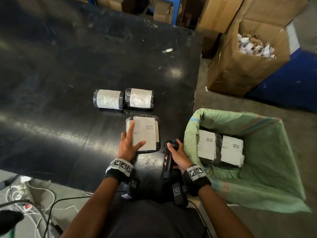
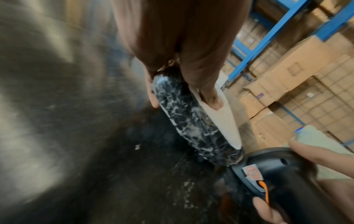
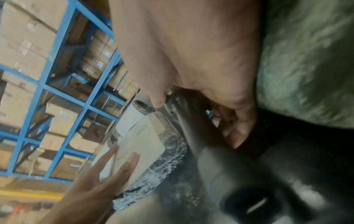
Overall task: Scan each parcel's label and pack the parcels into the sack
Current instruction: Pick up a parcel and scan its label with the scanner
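A flat black-wrapped parcel with a white label lies near the right edge of the black table. The left hand rests on it with straight, spread fingers pressing the label. Just beside it, the right hand is curled round the handle of a black barcode scanner. Farther back, two rolled parcels lie touching. Off the table's right edge, the green sack stands open with two labelled parcels inside.
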`<act>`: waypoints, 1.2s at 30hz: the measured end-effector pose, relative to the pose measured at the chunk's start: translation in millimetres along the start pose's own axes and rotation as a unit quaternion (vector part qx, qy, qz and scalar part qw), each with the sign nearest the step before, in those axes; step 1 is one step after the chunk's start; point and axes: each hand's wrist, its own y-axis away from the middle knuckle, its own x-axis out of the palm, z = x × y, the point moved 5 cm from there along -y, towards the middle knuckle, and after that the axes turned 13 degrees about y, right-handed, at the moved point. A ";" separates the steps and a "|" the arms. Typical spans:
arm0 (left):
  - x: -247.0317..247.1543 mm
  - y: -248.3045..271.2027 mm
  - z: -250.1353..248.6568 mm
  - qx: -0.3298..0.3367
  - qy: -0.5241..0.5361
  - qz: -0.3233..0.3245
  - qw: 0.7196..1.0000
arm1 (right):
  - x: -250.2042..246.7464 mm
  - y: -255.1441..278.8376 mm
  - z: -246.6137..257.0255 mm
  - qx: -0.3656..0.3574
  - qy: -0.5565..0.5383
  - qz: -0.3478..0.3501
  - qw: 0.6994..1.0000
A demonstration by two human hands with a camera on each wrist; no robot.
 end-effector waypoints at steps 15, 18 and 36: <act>-6.6 7.8 -29.4 -0.012 0.070 -0.091 0.993 | -30.6 56.1 70.2 -0.116 -0.139 -0.039 0.983; -16.3 16.2 -40.4 0.038 0.095 -0.114 0.988 | -34.8 89.2 92.1 -0.185 -0.141 -0.009 0.972; -31.4 43.2 -56.8 0.110 0.136 -0.156 0.972 | -33.4 179.6 122.1 -0.323 -0.165 0.036 0.931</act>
